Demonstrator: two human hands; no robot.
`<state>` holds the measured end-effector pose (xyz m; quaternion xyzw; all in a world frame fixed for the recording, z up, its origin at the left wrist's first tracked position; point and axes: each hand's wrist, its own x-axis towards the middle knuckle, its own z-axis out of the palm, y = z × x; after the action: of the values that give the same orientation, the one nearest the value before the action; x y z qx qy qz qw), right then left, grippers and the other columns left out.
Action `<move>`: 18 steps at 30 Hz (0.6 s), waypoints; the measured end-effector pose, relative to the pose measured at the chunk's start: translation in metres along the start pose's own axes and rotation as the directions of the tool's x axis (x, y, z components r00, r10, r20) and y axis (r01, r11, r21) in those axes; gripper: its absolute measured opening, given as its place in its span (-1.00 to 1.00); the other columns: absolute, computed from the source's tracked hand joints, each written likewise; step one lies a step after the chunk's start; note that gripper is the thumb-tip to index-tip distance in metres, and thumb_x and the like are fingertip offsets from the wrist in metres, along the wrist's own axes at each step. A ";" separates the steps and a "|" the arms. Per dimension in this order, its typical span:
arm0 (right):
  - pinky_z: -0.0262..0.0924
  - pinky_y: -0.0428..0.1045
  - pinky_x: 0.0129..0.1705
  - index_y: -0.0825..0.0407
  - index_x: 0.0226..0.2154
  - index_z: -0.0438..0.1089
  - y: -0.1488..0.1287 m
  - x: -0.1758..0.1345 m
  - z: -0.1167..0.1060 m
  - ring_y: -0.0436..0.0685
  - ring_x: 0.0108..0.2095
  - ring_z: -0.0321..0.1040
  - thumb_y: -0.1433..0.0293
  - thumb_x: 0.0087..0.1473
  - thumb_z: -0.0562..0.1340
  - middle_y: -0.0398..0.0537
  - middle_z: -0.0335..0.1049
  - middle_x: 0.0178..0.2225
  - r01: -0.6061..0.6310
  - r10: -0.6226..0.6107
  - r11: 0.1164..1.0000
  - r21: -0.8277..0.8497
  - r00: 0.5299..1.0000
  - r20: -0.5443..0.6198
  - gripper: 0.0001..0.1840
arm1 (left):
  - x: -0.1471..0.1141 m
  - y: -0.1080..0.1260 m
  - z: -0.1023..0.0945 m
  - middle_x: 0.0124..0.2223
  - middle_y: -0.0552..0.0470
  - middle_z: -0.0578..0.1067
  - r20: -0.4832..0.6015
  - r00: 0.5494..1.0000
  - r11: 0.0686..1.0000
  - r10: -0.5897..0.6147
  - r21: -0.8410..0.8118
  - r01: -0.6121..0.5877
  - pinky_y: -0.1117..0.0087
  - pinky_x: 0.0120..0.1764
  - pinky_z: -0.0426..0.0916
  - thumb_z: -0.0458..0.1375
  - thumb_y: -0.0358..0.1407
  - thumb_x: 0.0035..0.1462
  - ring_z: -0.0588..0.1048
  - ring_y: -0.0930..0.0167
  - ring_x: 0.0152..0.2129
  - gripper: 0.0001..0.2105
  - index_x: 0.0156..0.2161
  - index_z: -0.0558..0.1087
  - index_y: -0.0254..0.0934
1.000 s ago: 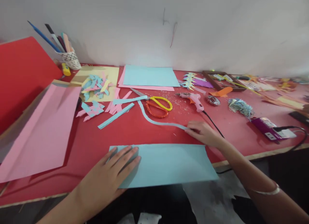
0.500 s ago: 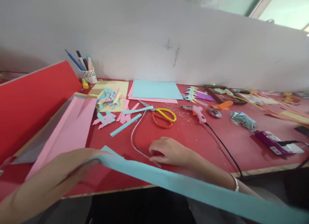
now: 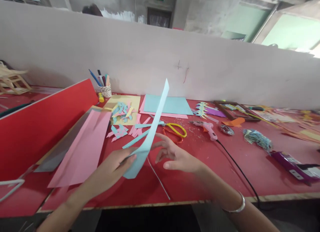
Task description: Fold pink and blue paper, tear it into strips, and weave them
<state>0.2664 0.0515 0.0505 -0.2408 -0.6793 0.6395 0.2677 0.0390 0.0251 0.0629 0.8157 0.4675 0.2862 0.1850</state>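
Note:
A long light blue paper strip (image 3: 153, 127) stands tilted upward, its lower end pinched in my left hand (image 3: 117, 165). Just right of the strip, my right hand (image 3: 176, 155) is raised over the table with its fingers curved and apart, holding nothing. Behind them lie scissors (image 3: 178, 129) with one yellow and one red handle loop; the strip covers part of their blades. Narrow cut blue strips (image 3: 132, 141) and pink paper pieces (image 3: 136, 129) rest near the scissors. A thin white cord (image 3: 160, 180) runs along the red table below my hands.
Pink paper sheets (image 3: 85, 148) and an upright red board (image 3: 50, 125) stand left. Light blue sheets (image 3: 175, 106) lie at the back beside a pen cup (image 3: 106, 90). On the right are a pink glue gun (image 3: 206, 127) with its cable and a purple power strip (image 3: 292, 165).
The blue strip has swung from trailing low toward the right to pointing up and away. My left hand has moved right; my right hand has opened from a curled shape. The view has tilted up.

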 end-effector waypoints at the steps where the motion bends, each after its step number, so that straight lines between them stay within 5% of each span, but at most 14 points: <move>1: 0.18 -0.01 -0.20 -0.15 0.11 -0.24 0.001 0.002 -0.001 -0.05 -0.31 0.25 0.20 -0.16 0.27 0.01 0.07 -0.06 0.010 -0.010 1.000 0.007 1.000 -0.024 -0.12 | 0.002 -0.002 0.000 -0.44 0.12 0.52 0.039 0.999 0.999 0.000 -0.037 0.002 0.57 -0.45 0.35 -0.12 -0.26 0.15 0.46 0.48 -0.51 -0.71 -0.33 0.44 -0.27; 5: 0.17 -0.04 -0.24 -0.19 0.11 -0.24 0.002 0.006 -0.011 -0.06 -0.33 0.26 0.17 -0.12 0.25 0.01 0.09 -0.05 0.054 -0.046 0.997 0.061 0.990 -0.135 -0.16 | 0.006 -0.018 -0.011 -0.29 0.01 0.54 0.101 0.995 0.990 0.012 -0.140 0.003 0.43 -0.30 0.38 -0.09 -0.31 0.08 0.48 0.40 -0.35 -0.72 -0.27 0.46 -0.26; 8: 0.15 -0.01 -0.17 -0.22 0.12 -0.21 -0.001 0.007 -0.016 -0.06 -0.33 0.26 0.13 -0.15 0.25 -0.01 0.08 -0.01 0.108 -0.083 0.986 0.124 0.978 -0.191 -0.15 | 0.007 -0.031 -0.025 -0.19 -0.03 0.51 0.071 0.990 0.987 0.120 -0.119 -0.111 0.39 -0.15 0.33 -0.08 -0.37 0.03 0.44 0.39 -0.21 -0.73 -0.34 0.48 -0.21; 12: 0.15 -0.02 -0.18 -0.14 0.04 0.01 -0.007 0.008 -0.016 -0.06 -0.35 0.25 0.11 -0.12 0.21 -0.01 0.16 -0.07 0.084 -0.039 0.977 0.194 0.974 -0.224 -0.33 | 0.005 -0.054 -0.044 -0.05 -0.01 0.42 -0.030 0.987 0.988 0.157 0.015 -0.156 0.33 -0.05 0.23 -0.08 -0.38 0.05 0.28 0.39 -0.03 -0.72 -0.43 0.49 -0.16; 18: 0.13 -0.03 -0.18 -0.08 -0.01 0.08 -0.002 0.011 -0.020 -0.09 -0.40 0.25 0.17 -0.12 0.23 -0.04 0.19 -0.13 -0.084 0.121 0.980 0.181 0.971 -0.205 -0.40 | 0.011 -0.116 -0.072 0.09 0.14 0.25 -0.288 0.957 0.976 0.040 0.215 0.024 0.14 0.04 0.05 -0.06 -0.22 0.02 0.14 0.23 0.03 -0.69 -0.59 0.46 -0.16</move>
<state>0.2717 0.0739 0.0543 -0.3194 -0.5755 0.6787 0.3256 -0.0794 0.0941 0.0556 0.7819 0.5145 0.3512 0.0234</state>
